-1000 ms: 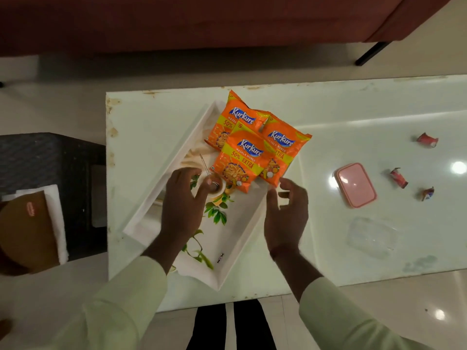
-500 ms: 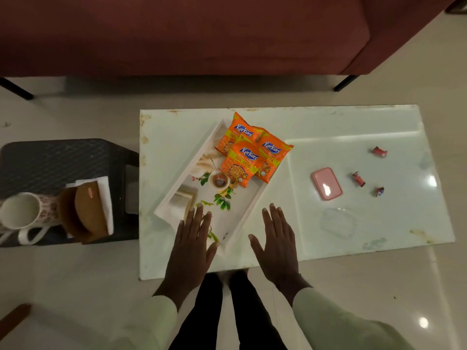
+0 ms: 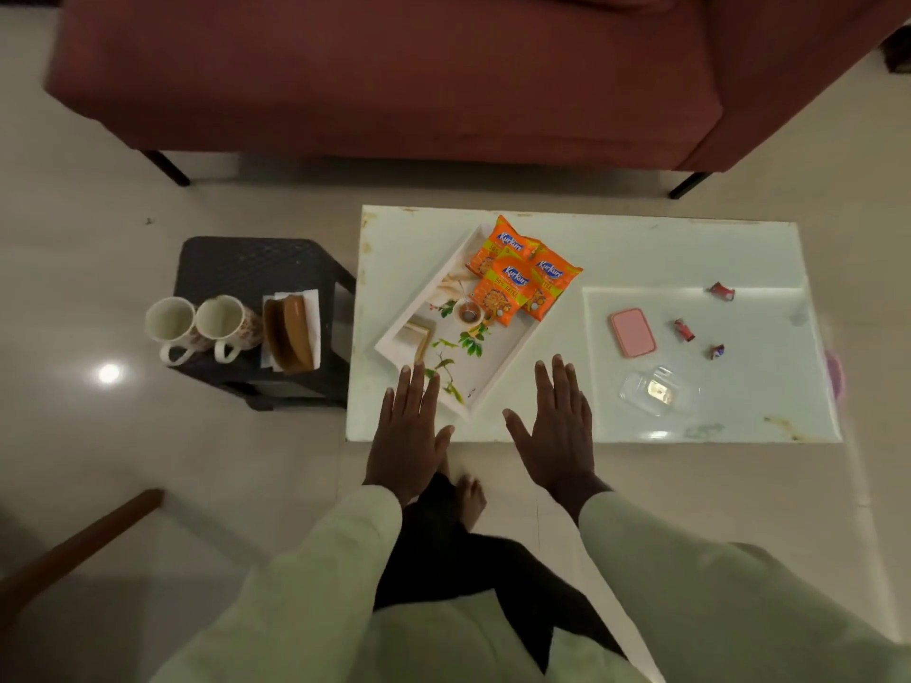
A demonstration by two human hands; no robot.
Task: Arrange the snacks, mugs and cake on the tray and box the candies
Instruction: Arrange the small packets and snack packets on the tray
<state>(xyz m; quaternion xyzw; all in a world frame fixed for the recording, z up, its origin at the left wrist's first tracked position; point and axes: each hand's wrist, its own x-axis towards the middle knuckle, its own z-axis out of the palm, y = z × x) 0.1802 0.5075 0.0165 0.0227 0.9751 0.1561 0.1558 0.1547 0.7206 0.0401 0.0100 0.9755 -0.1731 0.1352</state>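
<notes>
A white leaf-printed tray (image 3: 485, 382) lies slanted on the pale table (image 3: 641, 248). Three orange snack packets (image 3: 512, 283) rest on its far end, beside a small bowl with a spoon (image 3: 468, 312). My left hand (image 3: 406, 426) hovers flat and empty at the tray's near corner; my right hand (image 3: 557, 426) is spread flat over the table's front edge. Three wrapped candies (image 3: 684, 330) lie at the right, near a pink lid (image 3: 633, 332) and a clear box (image 3: 659, 390). Two mugs (image 3: 202, 327) and a brown cake on paper (image 3: 291, 332) sit on a dark stool.
The dark woven stool (image 3: 256, 268) stands left of the table. A maroon sofa (image 3: 384, 76) runs behind it on thin legs. My feet are on the tiled floor (image 3: 74, 239) under the table's front edge. A wooden piece (image 3: 74, 544) shows at lower left.
Both hands have let go of the snack packets and drawn back to the table's near edge, flat and empty. The camera has risen, so the stool, mugs and cake came into view.
</notes>
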